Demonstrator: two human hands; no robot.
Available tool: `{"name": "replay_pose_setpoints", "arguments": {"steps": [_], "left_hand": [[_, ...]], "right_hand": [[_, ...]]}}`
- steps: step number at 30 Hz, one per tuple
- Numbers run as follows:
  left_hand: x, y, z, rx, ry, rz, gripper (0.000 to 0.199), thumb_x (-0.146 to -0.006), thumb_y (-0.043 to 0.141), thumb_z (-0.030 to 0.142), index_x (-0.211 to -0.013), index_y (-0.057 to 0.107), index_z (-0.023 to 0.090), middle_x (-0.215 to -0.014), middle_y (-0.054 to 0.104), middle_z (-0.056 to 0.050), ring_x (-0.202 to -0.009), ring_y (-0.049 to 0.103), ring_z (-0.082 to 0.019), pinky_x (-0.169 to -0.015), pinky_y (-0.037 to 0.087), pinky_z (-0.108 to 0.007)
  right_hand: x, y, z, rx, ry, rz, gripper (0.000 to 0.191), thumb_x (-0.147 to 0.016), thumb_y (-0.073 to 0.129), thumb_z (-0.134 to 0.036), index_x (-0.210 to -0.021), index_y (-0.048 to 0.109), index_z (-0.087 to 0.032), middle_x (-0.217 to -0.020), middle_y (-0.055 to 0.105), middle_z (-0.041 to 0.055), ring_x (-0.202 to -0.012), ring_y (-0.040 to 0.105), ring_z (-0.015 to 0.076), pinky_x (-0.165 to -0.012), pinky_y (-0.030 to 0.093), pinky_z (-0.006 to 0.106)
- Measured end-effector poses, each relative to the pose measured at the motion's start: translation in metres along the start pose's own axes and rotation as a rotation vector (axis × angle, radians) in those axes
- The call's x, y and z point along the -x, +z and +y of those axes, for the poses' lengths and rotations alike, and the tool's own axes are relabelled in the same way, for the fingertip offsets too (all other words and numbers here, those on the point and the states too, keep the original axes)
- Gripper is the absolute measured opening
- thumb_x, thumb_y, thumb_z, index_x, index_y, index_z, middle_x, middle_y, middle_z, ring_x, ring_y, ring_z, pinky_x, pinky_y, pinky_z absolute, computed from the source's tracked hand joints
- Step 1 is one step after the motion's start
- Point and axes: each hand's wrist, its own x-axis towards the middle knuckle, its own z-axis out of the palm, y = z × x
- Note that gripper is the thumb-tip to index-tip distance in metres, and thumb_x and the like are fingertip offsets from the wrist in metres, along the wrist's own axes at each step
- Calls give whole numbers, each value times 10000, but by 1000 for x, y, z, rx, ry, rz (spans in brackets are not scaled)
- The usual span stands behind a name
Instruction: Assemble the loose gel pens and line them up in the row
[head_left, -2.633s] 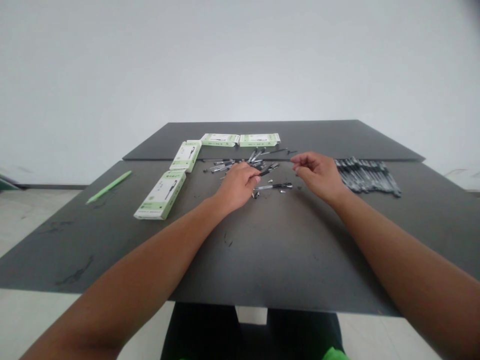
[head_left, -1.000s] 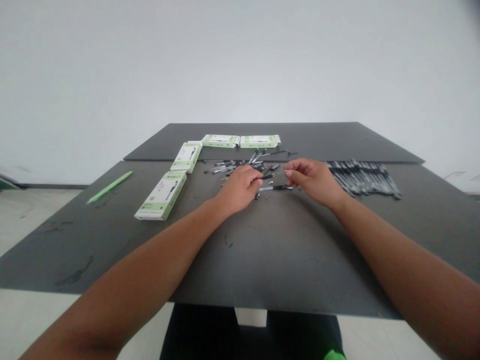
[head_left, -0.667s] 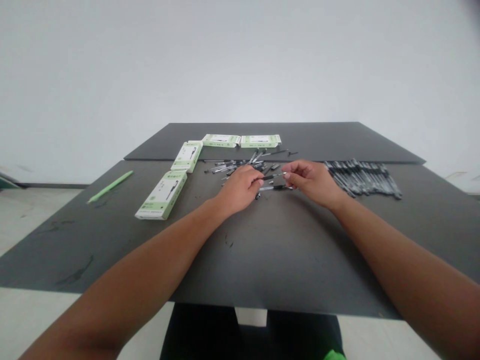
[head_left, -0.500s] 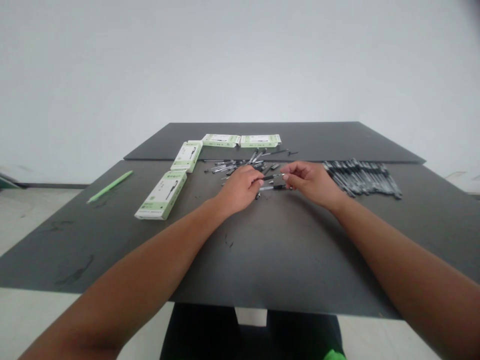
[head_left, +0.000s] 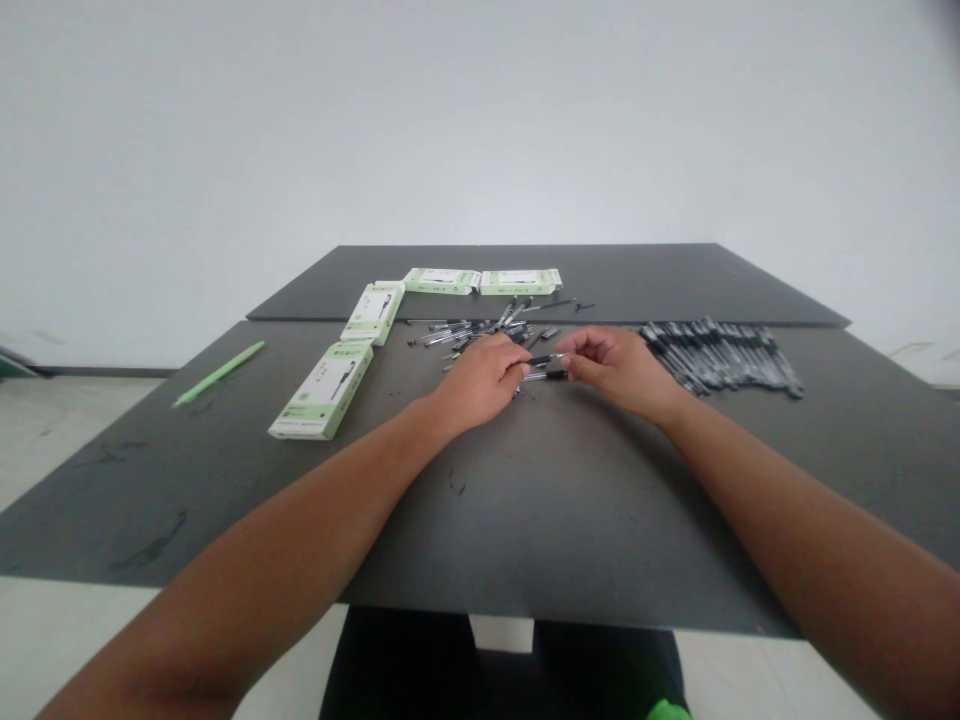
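Observation:
A pen with a black grip (head_left: 544,359) is held level between my two hands, just above the table. My left hand (head_left: 487,380) pinches its left end in closed fingers, which hide that part. At the clear, narrow end, the thumb and forefinger of my right hand (head_left: 619,370) close around the tip; any small part between them is too small to make out. Just below, another pen (head_left: 553,375) lies crosswise near both hands. Behind my left hand spreads a loose pile of clear pen parts (head_left: 457,332) with black pieces among them.
A row of black-and-clear pens (head_left: 724,355) lies side by side on the right. White-and-green boxes line the left and back, the nearest box (head_left: 322,390) beside my left forearm. A green pen (head_left: 220,374) lies far left. A seam crosses the dark table (head_left: 525,520).
My right hand has shifted slightly left and down, its fingertips closer to my left hand at the pen's tip. My left hand has barely moved.

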Motion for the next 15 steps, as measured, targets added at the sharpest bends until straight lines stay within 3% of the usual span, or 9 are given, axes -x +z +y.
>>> {"name": "replay_pose_setpoints", "arguments": {"steps": [15], "left_hand": [[0, -2, 2, 9, 17, -5, 217, -1057, 608, 221, -1105, 815, 180, -1002, 742, -87, -1004, 689, -240, -938, 544, -399]], "right_hand": [[2, 2, -1, 28, 3, -16, 207, -916, 766, -428, -932, 741, -223, -773, 716, 16, -681, 612, 182, -657, 479, 330]]}}
